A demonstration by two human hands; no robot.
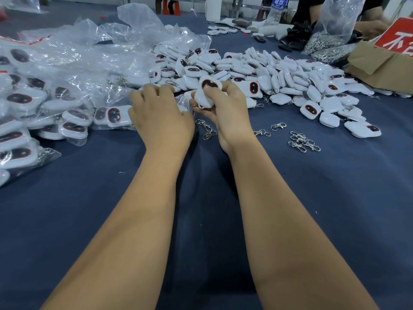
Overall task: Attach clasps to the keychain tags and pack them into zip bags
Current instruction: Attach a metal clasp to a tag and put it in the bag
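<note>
Table [201, 198]: a dark blue cloth covered the whole work surface, and both bare forearms reached forward across it.
Bagged heap [33, 104]: clear zip bags filled with white tags lay piled along the left side, with loose crumpled plastic above them.
Loose pile [279, 74]: white keychain tags with dark, red-rimmed oval faces lay heaped across the middle and right of the cloth, some with clasps showing among them.
Cardboard box [380, 63]: it stood open at the far right edge, a red sign with white characters above it.
Clasp stock [321, 44]: a heap of silver metal parts sat at the far side under a clear bag, near another person's arm.
Left hand [161, 115]: it lay palm down with fingers curled at the edge of a clear bag [182, 104]; whether it pinched the plastic could not be told.
Right hand [225, 108]: its fingers and thumb gripped one or two white tags, just beside the left hand.
Held tag [209, 91]: it was raised off the cloth, dark face up, in front of the loose pile.
Spare clasps [302, 142]: a small silver cluster lay on the cloth to the right of the right wrist, with single ones near the hands.
</note>
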